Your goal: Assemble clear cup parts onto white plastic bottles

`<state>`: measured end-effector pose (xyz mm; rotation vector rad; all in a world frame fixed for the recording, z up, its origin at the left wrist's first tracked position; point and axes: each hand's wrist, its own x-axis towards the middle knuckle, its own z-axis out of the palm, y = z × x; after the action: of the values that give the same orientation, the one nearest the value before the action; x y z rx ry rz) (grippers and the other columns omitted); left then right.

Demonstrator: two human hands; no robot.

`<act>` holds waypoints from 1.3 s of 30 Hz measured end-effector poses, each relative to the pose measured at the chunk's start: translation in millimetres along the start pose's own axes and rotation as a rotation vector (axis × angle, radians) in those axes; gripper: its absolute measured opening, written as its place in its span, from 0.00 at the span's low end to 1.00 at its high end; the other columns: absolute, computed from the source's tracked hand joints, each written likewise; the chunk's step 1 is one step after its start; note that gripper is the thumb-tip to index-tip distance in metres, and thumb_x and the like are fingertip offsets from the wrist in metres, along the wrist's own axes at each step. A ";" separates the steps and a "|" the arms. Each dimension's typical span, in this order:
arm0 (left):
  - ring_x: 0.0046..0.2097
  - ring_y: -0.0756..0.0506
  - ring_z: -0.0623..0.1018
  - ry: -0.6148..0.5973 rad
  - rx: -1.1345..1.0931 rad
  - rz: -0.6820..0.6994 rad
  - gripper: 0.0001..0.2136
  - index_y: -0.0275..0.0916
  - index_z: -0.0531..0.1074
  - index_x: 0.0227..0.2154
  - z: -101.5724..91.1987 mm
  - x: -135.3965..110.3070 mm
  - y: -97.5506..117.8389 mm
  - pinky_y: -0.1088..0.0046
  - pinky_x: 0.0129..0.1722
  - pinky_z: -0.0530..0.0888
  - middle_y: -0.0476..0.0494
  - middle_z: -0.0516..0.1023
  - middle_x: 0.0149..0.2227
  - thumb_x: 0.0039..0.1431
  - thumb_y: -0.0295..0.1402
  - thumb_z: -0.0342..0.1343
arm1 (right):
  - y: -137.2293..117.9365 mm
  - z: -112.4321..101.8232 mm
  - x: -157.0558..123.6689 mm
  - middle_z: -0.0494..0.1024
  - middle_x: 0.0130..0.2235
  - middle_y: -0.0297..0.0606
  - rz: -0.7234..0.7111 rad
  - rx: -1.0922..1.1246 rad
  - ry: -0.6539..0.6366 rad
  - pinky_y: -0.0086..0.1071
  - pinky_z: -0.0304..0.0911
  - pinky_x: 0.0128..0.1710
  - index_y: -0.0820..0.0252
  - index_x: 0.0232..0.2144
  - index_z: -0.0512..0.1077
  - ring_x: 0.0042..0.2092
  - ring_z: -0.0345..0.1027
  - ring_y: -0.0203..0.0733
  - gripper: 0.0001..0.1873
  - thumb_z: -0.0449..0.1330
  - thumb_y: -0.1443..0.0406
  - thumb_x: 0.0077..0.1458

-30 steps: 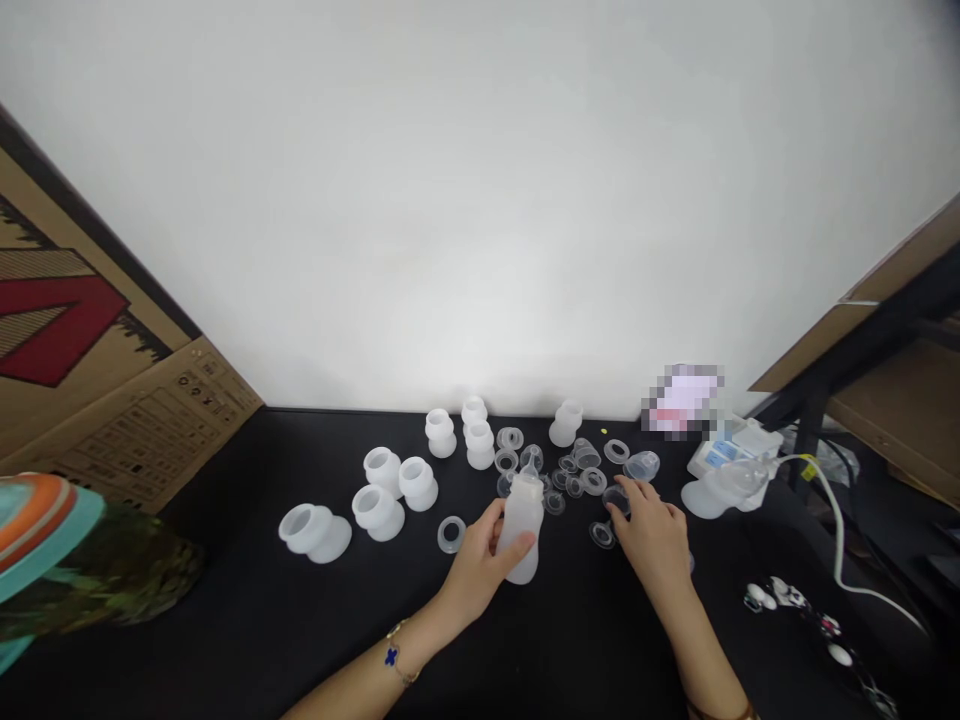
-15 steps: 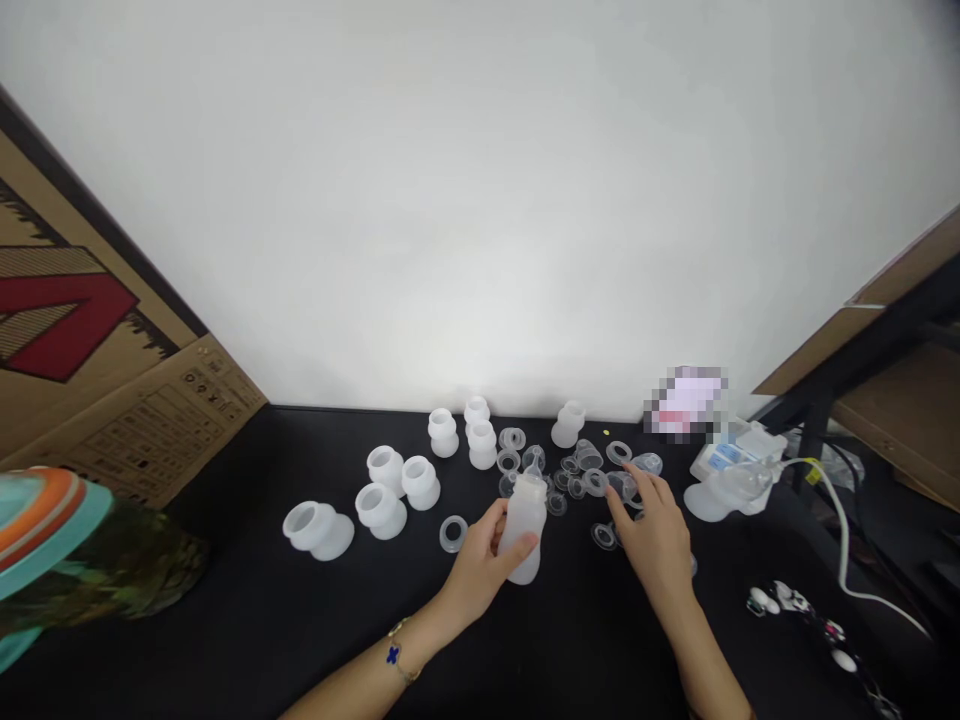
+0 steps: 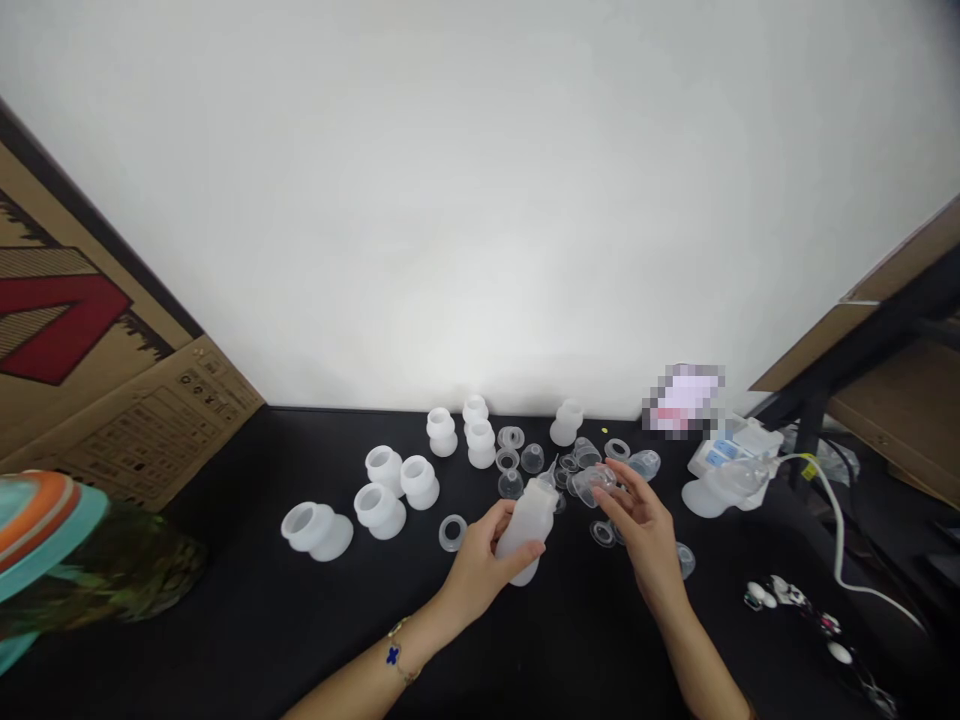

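Observation:
My left hand [image 3: 486,555] is wrapped round a frosted white baby bottle [image 3: 529,520]. A clear teat tops the bottle, which leans to the right. My right hand [image 3: 641,525] pinches a clear dome-shaped cap [image 3: 592,486] between thumb and fingers, just right of the bottle's top and apart from it. Behind and between the hands lie several clear teats and rings, among them a teat [image 3: 511,485] and a ring [image 3: 617,449]. Another flat clear ring [image 3: 452,533] rests left of my left hand. My right palm and some fingertips are partly hidden.
Several white bottle parts [image 3: 380,512] stand on the black table [image 3: 247,620] to the left and back. A large jar [image 3: 112,560] and cardboard box [image 3: 210,410] are at far left. At right are a white device [image 3: 735,450], a cable [image 3: 840,560] and a beaded strap [image 3: 802,610].
My right hand has picked up the clear cap from among the loose parts and moved slightly left. The bottle in my left hand has tipped to the right.

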<state>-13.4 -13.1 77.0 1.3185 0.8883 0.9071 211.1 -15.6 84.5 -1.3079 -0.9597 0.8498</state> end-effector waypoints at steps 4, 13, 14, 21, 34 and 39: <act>0.40 0.41 0.77 -0.018 0.070 -0.009 0.18 0.38 0.74 0.43 -0.5 -0.3 -0.4 0.71 0.38 0.69 0.44 0.80 0.38 0.55 0.43 0.64 | -0.7 0.3 -0.2 0.75 0.56 0.44 0.048 0.046 0.017 0.40 0.72 0.43 0.54 0.50 0.73 0.49 0.75 0.52 0.27 0.70 0.54 0.48; 0.35 0.43 0.75 -0.047 0.239 -0.012 0.17 0.40 0.76 0.44 -0.8 -3.0 3.1 0.74 0.32 0.66 0.46 0.80 0.35 0.55 0.43 0.64 | 1.0 -1.4 3.4 0.80 0.49 0.42 0.167 0.226 -0.005 0.36 0.71 0.36 0.54 0.49 0.75 0.46 0.75 0.51 0.24 0.69 0.54 0.51; 0.34 0.43 0.75 -0.052 0.261 -0.015 0.17 0.40 0.76 0.43 -0.7 -3.2 3.3 0.74 0.31 0.65 0.46 0.80 0.35 0.55 0.43 0.64 | 0.0 -1.0 3.5 0.80 0.48 0.42 0.181 0.249 -0.004 0.36 0.71 0.36 0.55 0.48 0.76 0.45 0.75 0.50 0.24 0.69 0.54 0.51; 0.34 0.42 0.76 -0.070 0.426 -0.007 0.17 0.42 0.77 0.43 0.1 -4.3 4.2 0.73 0.32 0.65 0.47 0.81 0.35 0.54 0.44 0.64 | -0.7 0.9 3.5 0.80 0.47 0.41 0.204 0.305 0.002 0.35 0.71 0.36 0.55 0.48 0.76 0.43 0.76 0.48 0.22 0.69 0.56 0.51; 0.34 0.45 0.76 -0.085 0.501 -0.024 0.17 0.42 0.76 0.44 0.9 -4.2 4.0 0.74 0.32 0.66 0.49 0.81 0.36 0.55 0.45 0.63 | 0.9 1.5 0.5 0.79 0.50 0.39 0.212 0.273 -0.060 0.33 0.68 0.39 0.51 0.48 0.76 0.48 0.72 0.48 0.23 0.71 0.56 0.50; 0.34 0.45 0.76 -0.076 0.510 -0.034 0.17 0.42 0.76 0.44 1.1 -4.6 5.1 0.74 0.32 0.66 0.49 0.80 0.36 0.55 0.45 0.62 | 2.5 2.6 -0.5 0.79 0.51 0.40 0.209 0.240 -0.115 0.36 0.67 0.41 0.50 0.48 0.77 0.49 0.72 0.51 0.23 0.72 0.56 0.48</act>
<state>-14.4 -17.5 82.3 1.7523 1.1232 0.6167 208.6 -14.9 82.0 -1.1736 -0.7895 1.1751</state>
